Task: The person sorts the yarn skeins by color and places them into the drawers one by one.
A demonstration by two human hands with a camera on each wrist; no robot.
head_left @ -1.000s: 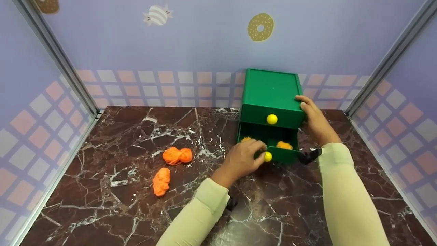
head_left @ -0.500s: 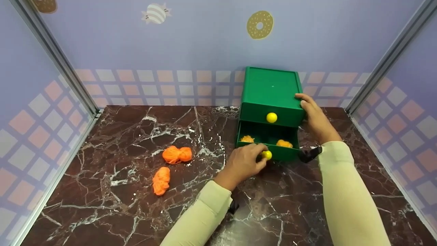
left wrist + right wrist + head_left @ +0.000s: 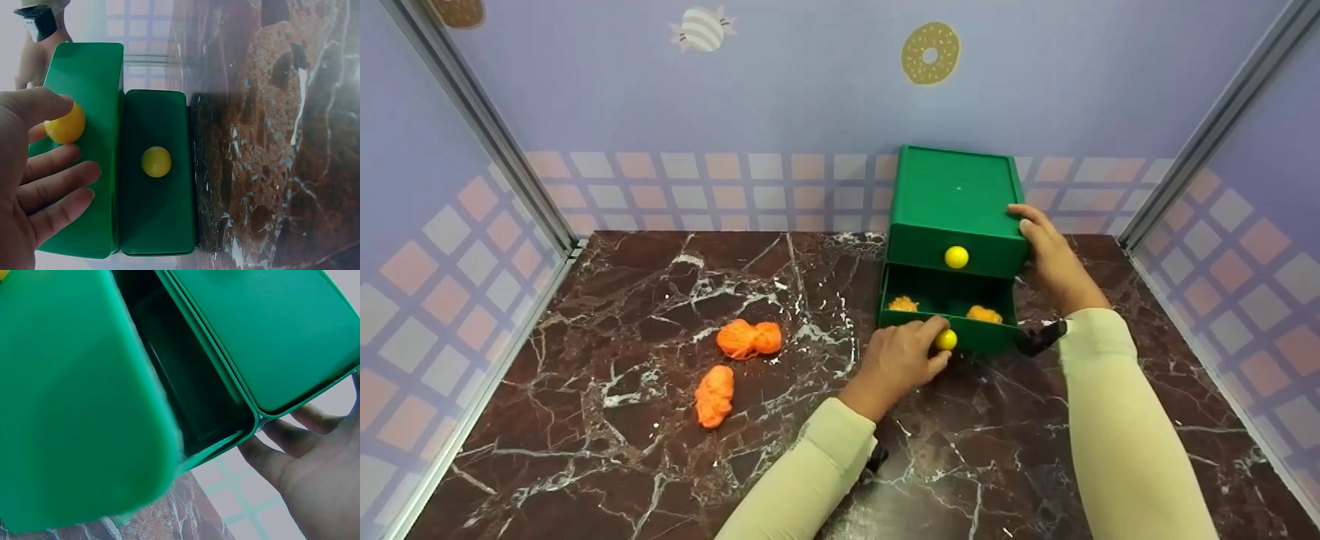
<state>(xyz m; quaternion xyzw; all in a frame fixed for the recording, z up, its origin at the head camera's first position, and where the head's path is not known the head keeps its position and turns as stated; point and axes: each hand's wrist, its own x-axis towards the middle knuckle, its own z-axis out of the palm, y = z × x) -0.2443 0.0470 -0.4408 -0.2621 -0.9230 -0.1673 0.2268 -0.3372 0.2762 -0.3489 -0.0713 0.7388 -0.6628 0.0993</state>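
A green chest of drawers (image 3: 958,195) stands at the back right. Its drawer below the top one (image 3: 982,340) is pulled out, with two bits of orange yarn inside: a fuzzy one (image 3: 903,304) at left and a small bundle (image 3: 984,314) at right. My left hand (image 3: 901,356) has thumb and index finger on opposite sides of this drawer's yellow knob (image 3: 66,125), with the other fingers extended. My right hand (image 3: 1056,262) rests along the chest's right side, fingertips on the top edge; in the right wrist view its fingers (image 3: 270,461) touch the side wall.
Two orange yarn bundles lie left on the marbled table: one knotted (image 3: 749,340), one upright oblong (image 3: 714,396). A pushed-in drawer (image 3: 157,214) with its own yellow knob shows below the pulled-out one. Patterned walls enclose the table; the top drawer's knob (image 3: 957,257) faces forward.
The left hand has shifted slightly right and down at the knob, so more of the knob and of the fuzzy orange yarn shows. The drawer remains out; the right hand stays put.
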